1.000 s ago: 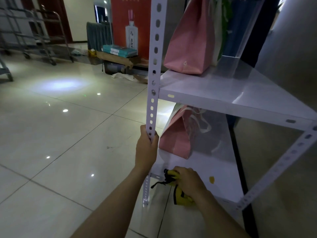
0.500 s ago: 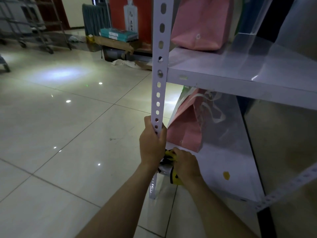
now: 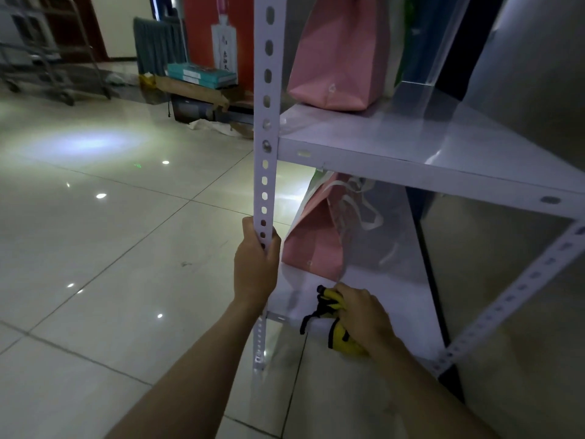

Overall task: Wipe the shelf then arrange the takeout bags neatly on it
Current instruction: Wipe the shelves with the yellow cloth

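Two pink bags [image 3: 335, 55], one yellow cloth [image 3: 332, 308] under right hand [image 3: 361, 315], left hand [image 3: 254, 264] gripping post [image 3: 265, 172]

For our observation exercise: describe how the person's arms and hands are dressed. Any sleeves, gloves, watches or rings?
Both forearms are bare up to the frame's lower edge, with no sleeves showing. The left hand and the right hand wear no gloves. No watch, bracelet or ring shows on either one.

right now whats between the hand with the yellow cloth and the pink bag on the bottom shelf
Only bare white shelf board separates the right hand, which grips the yellow cloth, from the pink bag, as the head view shows.
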